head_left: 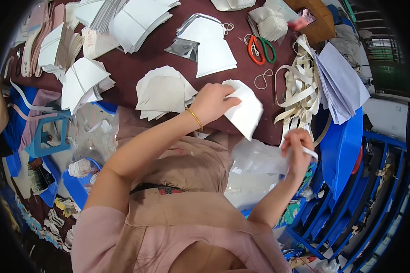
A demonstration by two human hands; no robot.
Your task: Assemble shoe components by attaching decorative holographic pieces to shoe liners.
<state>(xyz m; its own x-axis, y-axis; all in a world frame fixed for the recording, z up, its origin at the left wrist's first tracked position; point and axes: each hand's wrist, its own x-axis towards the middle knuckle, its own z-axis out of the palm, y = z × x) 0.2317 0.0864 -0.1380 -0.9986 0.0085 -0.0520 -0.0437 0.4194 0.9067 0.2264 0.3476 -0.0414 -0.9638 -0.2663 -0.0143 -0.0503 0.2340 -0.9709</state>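
Note:
My left hand, with a gold bangle at the wrist, pinches a stack of white curved cut pieces at the table's near edge. To its right, my right hand is closed around a slim white stick-like thing, whose kind I cannot make out. Beside that hand lies a translucent plastic sheet; whether my fingers touch it is unclear. Left of my left hand, a fanned pile of cream curved pieces rests on the dark red tabletop. White pieces lie farther back.
Orange-handled scissors and green-handled scissors lie toward the back right. Cream straps hang over the right edge beside grey-white sheets. Bundled white stacks fill the back left. A blue rack stands at right.

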